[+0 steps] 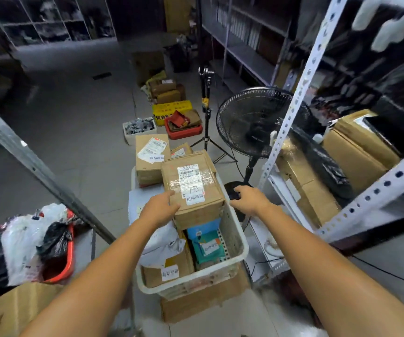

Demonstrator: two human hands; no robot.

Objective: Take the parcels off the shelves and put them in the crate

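Both your arms reach forward, nearly straight. Your left hand lies with fingers fairly straight against the near-left corner of the cardboard parcel, which rests on other packages at the far end of the white crate. Your right hand hovers just right of the parcel, fingers loosely curled, empty. The fan and shelf post crowd the crate's right rim; open floor lies left.

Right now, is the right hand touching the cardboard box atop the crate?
No, the right hand hovers clear of the cardboard box, beyond the crate rim.
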